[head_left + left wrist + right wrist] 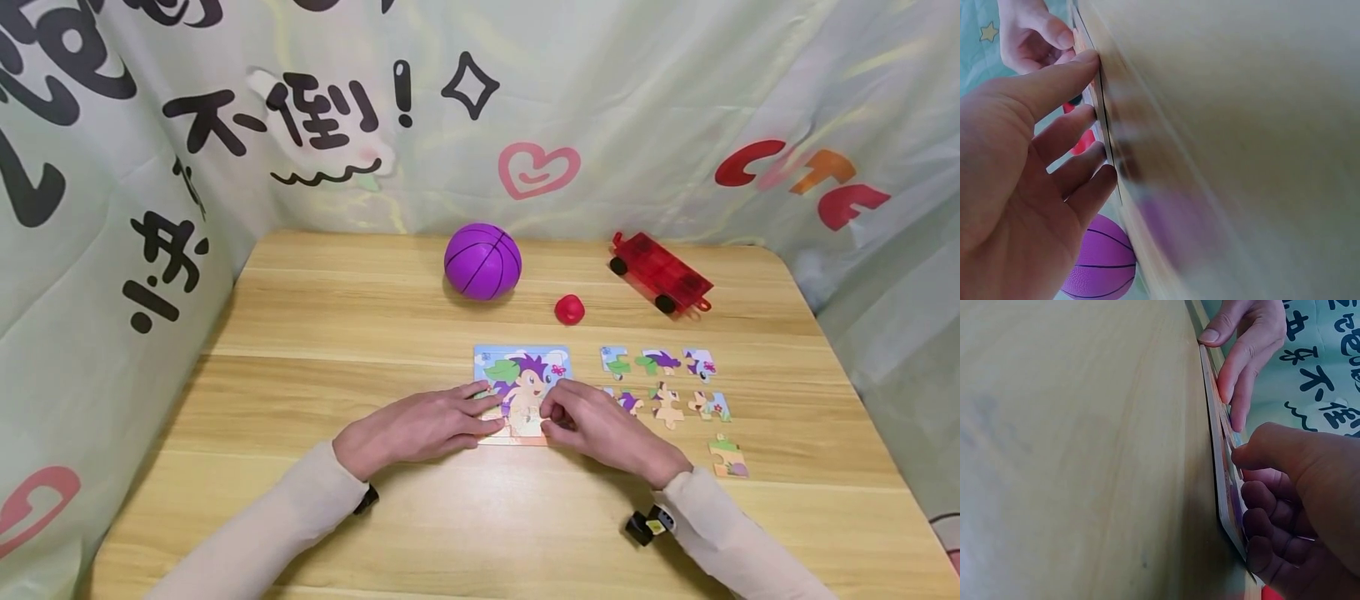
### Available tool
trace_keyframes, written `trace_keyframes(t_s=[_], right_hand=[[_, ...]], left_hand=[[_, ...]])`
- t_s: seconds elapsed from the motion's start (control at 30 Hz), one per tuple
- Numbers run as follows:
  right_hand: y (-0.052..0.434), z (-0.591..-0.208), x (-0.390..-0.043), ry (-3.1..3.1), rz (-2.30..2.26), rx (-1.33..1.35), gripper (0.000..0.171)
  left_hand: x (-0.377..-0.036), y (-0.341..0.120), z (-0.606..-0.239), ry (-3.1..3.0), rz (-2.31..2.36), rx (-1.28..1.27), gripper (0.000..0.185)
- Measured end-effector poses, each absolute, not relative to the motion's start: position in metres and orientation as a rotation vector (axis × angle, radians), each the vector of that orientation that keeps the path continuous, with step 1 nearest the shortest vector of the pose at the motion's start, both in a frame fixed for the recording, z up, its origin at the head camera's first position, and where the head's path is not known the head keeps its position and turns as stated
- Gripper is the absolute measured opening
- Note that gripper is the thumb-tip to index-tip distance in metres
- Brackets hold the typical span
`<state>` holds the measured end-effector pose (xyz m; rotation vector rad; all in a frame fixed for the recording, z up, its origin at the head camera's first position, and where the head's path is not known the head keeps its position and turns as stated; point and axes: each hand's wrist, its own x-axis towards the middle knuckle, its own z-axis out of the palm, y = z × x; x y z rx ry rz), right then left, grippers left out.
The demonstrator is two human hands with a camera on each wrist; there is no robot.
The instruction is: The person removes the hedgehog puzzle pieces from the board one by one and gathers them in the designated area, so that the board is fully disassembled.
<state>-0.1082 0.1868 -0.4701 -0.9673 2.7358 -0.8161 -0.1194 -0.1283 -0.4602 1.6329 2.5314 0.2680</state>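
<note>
A hedgehog jigsaw puzzle board [525,367] lies flat on the wooden table in the head view. Fingers fairly straight and spread, my left hand [431,425] rests on the board's left side. My right hand [600,425] is at the lower right of the board, fingers curled, pinching the edge of a pale puzzle piece [527,423]. In the right wrist view that piece sits slightly raised off the board, at the thumb tip; the curled fingers partly hide it. Loose puzzle pieces [666,407] lie in rows to the right, one partly covered by my right hand.
Behind the board stand a purple ball [482,262], a small red object [569,310] and a red toy wagon [663,273] with black wheels. One separate puzzle piece [727,457] lies nearer the front right. A printed curtain [420,192] hangs around the table.
</note>
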Motion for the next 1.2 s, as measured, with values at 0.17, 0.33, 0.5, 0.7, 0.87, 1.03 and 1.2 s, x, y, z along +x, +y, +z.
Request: trace_keyframes(t_s=[0.17, 0.33, 0.5, 0.7, 0.87, 1.03, 1.2], right_hand=[[0.187, -0.469, -0.109, 2.715, -0.831, -0.956, 0.006], [0.186, -0.465, -0.109, 2.708, -0.833, -0.929, 0.008], [0.184, -0.463, -0.11, 2.694, -0.839, -0.922, 0.008], [0.186, -0.464, -0.105, 2.68, -0.876, -0.869, 0.008], [0.187, -0.466, -0.103, 2.697, -0.89, -0.875, 0.009], [0.189, -0.464, -0.106, 2.701, -0.878, -0.914, 0.008], [0.197, -0.461, -0.107, 2.738, -0.864, -0.891, 0.009]], left_hand=[[-0.119, -0.129, -0.461, 2.525, 0.288, 1.637, 0.042], [-0.119, -0.131, -0.462, 2.53, 0.308, 1.653, 0.041], [-0.119, -0.133, -0.463, 2.538, 0.323, 1.647, 0.042], [-0.119, -0.132, -0.46, 2.505, 0.327, 1.6, 0.043], [-0.12, -0.131, -0.46, 2.489, 0.319, 1.583, 0.043], [-0.12, -0.131, -0.461, 2.48, 0.346, 1.592, 0.043], [-0.121, -0.132, -0.462, 2.483, 0.353, 1.615, 0.042]])
